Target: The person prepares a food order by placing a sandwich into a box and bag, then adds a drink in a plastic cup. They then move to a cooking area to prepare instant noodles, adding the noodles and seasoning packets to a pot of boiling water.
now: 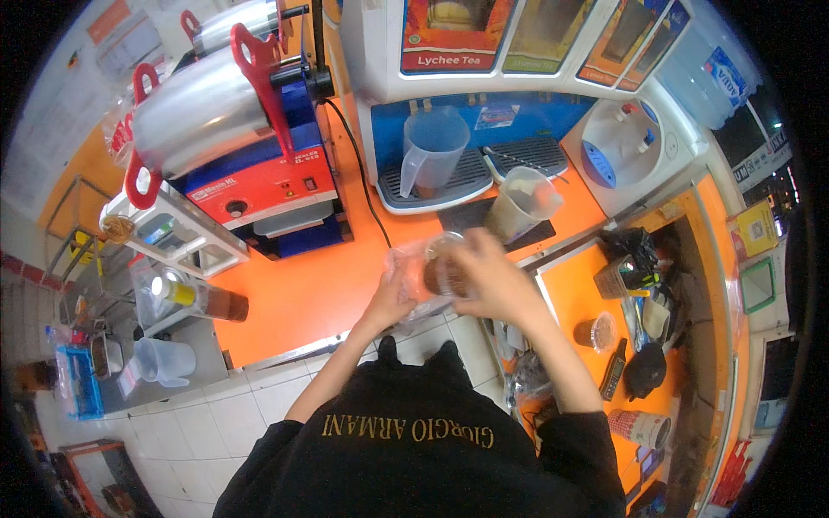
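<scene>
In my right hand [489, 278] is a clear plastic cup of brown drink [443, 272], blurred by motion. My left hand [390, 301] holds a thin clear plastic bag [408, 259] by its side, and the cup is at or inside the bag; the blur hides which. Both are over the front edge of the orange counter [298, 298]. Just beyond my right hand, a clear measuring jug [521, 204] stands on a dark mat. Another clear jug [435, 149] stands on the drip tray [473, 181] of the tea dispenser.
A red and blue cup sealing machine [259, 188] stands at the left, near a jug of brown liquid [223, 304]. On the right-hand counter are a filled cup [594, 332], a black handheld device [613, 369] and a patterned paper cup [640, 428]. A black cable [363, 162] crosses the counter.
</scene>
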Demonstrator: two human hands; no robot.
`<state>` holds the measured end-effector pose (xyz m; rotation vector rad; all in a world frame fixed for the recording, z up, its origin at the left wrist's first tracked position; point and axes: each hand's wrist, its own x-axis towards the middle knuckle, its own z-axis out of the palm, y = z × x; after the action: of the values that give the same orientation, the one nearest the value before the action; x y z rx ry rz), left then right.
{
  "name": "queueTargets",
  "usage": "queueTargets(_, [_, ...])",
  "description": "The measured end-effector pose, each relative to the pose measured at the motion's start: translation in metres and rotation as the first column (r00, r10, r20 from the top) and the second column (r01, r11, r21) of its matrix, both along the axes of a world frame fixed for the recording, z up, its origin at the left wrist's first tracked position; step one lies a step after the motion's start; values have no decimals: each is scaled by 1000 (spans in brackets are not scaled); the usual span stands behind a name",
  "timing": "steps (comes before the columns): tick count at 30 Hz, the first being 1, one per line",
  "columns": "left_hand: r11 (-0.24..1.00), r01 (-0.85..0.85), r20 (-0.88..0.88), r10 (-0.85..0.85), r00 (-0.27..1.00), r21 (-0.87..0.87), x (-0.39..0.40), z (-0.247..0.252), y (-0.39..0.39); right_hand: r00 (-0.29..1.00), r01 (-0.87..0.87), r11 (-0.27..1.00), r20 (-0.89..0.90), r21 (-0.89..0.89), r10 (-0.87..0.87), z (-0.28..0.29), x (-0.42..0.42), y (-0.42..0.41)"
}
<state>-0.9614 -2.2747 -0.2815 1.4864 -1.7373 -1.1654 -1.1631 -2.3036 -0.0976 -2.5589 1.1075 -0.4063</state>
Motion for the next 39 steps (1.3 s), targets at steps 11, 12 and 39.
queueTargets(11, [972,-211,-56,206,977,-105,26,38,-7,971,-169,980,-186,-104,148,-96,76,-36])
queueTargets(12, [968,-226,-48,222,974,-106,28,39,-8,960,-179,977,-236,-117,148,-95,77,-35])
queueTargets(39, [975,78,201,-36,979,-208,49,39,-35,-63,994,23,721,108,-690,-222,-227,111])
